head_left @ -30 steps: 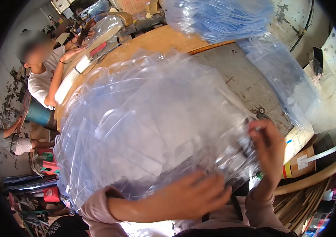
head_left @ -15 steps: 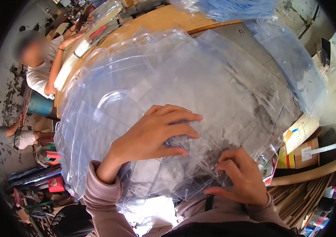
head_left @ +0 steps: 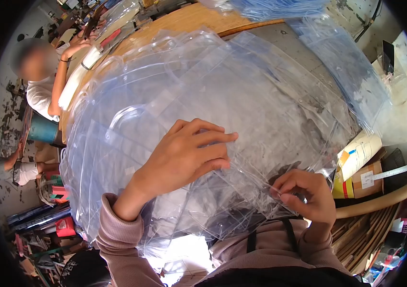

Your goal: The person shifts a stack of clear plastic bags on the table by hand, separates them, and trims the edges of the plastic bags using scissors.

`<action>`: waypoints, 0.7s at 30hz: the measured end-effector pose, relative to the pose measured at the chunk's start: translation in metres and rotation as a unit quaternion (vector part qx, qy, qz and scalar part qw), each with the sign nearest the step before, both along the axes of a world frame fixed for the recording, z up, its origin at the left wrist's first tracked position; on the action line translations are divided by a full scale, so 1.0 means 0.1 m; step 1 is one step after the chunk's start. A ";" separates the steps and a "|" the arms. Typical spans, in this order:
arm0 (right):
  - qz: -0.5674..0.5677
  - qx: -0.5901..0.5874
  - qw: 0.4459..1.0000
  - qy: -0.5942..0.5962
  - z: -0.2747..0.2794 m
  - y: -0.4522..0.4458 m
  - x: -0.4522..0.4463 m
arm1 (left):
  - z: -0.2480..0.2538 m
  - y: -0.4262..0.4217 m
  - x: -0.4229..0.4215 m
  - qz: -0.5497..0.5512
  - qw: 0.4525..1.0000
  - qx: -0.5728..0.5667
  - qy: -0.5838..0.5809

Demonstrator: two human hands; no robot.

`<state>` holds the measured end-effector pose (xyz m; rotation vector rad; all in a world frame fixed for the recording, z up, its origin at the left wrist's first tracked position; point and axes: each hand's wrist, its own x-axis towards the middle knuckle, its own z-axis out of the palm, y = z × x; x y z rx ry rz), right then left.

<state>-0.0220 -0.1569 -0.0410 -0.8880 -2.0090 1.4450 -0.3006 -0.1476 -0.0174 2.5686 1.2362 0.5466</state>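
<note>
A wide, overlapping pile of clear plastic bags [head_left: 241, 100] with looped handles spreads in front of me. My left hand [head_left: 189, 150] rests on the middle of the pile, its fingers stretched toward the right and its palm facing down. At the near right edge, my right hand [head_left: 306, 193] is closed in a pinch, thumb against fingertips, on the edge of a clear plastic bag [head_left: 256, 179]. Creased plastic runs between the two hands. What lies under my left palm is hidden.
A wooden table [head_left: 184, 21] curves behind the pile, with bluish plastic sheets [head_left: 284, 7] on it. More hang at right [head_left: 342, 62]. A co-worker [head_left: 40, 91] sits at left near a blue bucket [head_left: 42, 128]. A cardboard box [head_left: 368, 177] and curved tube [head_left: 380, 203] stand at right.
My right hand has gone from loosely curled to pinching the plastic edge, moving slightly right. My left hand has shifted slightly left and up, its thumb now nearer its fingers.
</note>
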 end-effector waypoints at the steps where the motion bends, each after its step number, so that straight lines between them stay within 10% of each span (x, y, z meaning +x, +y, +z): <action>1: -0.022 -0.095 0.993 0.060 -0.04 0.01 0.01 | 0.00 0.00 0.01 0.006 1.000 0.014 0.010; 21: -0.020 -0.233 0.959 0.160 -0.10 0.10 0.04 | -0.08 0.03 0.08 0.054 0.993 0.107 -0.016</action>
